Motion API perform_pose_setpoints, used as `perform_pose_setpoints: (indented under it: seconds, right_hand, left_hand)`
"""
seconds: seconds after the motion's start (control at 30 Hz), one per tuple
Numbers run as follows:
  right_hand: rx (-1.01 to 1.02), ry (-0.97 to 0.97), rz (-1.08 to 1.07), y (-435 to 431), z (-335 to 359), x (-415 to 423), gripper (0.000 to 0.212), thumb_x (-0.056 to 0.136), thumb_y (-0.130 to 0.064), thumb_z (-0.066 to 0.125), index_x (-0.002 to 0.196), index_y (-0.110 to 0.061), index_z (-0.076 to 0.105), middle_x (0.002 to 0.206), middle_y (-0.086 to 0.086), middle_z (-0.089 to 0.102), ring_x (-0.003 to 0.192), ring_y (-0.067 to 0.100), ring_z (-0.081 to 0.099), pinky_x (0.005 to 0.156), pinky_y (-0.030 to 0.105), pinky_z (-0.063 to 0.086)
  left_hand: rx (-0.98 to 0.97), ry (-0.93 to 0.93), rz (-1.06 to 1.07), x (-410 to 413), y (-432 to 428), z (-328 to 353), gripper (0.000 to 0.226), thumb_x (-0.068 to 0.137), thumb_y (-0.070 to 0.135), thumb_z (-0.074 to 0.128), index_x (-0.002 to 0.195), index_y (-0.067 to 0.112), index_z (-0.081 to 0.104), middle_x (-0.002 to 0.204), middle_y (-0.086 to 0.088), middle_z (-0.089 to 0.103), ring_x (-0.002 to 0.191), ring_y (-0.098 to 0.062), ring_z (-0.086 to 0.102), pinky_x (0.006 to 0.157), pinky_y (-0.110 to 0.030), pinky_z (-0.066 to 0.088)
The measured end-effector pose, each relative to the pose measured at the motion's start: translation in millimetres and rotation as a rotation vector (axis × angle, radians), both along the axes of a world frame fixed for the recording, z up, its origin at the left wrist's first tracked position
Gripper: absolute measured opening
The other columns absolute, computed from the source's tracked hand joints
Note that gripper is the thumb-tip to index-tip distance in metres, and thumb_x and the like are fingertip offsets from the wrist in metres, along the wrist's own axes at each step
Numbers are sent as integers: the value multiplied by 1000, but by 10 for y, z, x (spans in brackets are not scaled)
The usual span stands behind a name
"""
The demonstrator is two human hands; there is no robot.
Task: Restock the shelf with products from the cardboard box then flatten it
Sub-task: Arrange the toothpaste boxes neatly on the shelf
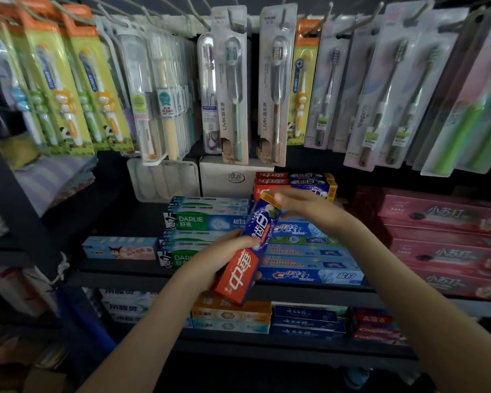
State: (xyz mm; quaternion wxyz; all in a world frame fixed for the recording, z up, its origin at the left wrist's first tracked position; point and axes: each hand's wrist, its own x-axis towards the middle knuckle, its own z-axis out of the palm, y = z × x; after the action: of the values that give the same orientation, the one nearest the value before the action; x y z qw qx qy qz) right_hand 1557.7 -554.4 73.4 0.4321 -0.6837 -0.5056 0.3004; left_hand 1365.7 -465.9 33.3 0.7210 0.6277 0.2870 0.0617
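A red and blue toothpaste box (248, 248) tilts upward in front of the shelf (119, 266). My left hand (219, 256) grips its lower red end from the left. Over its upper yellow-tipped end my right hand (298, 202) lies, fingers curled on the tip. Just behind that end sits a stack of matching red and blue boxes (295, 181) at the back of the shelf. The cardboard box is out of view.
Green Darlie boxes (204, 221) are stacked left of the held box, blue Crest boxes (312, 259) right of it, pink boxes (442, 239) at far right. Toothbrush packs (233, 89) hang on hooks above. A lower shelf holds more toothpaste boxes (230, 316).
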Motion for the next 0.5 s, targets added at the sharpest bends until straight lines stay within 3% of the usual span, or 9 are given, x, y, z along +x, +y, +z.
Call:
perform_pose_setpoints:
  seconds: [0.07,0.23,0.33,0.4,0.5]
  right_hand:
    - [-33,-48,12,-82,38,0,43,89,-33,61,129,-19,52,119,-4,59,108,12,56,86,24,48]
    - [-91,-138,37,-295,85,144,27,93,-32,58,110,-11,62,109,6,68,102,27,60,92,38,47]
    - [7,-95,-53,-404,65,190,14,92,-17,59,101,-9,66,99,12,68,88,20,60,84,32,46]
    - [105,3,-189,-479,4,257,14,92,-9,57,101,-4,66,95,15,67,86,19,59,83,30,46]
    - [226,168,-408,-601,-91,370,11,92,-6,57,99,-2,65,88,7,66,82,17,59,72,16,47]
  left_hand:
    - [39,24,-56,5,-2,52,35,87,27,64,119,22,50,103,-18,70,76,-28,68,69,-37,56]
    - [176,74,-152,33,-2,165,46,78,35,73,118,27,52,106,-15,70,89,-31,68,85,-43,54]
    - [180,98,-187,11,20,235,58,69,50,70,117,20,57,106,-15,70,93,-30,67,87,-41,52]
    - [161,100,-89,-21,65,255,58,68,57,62,109,16,60,102,-14,70,91,-26,67,84,-36,53]
    - [83,14,176,-25,158,217,46,84,51,57,110,13,58,105,-15,68,94,-28,68,84,-39,55]
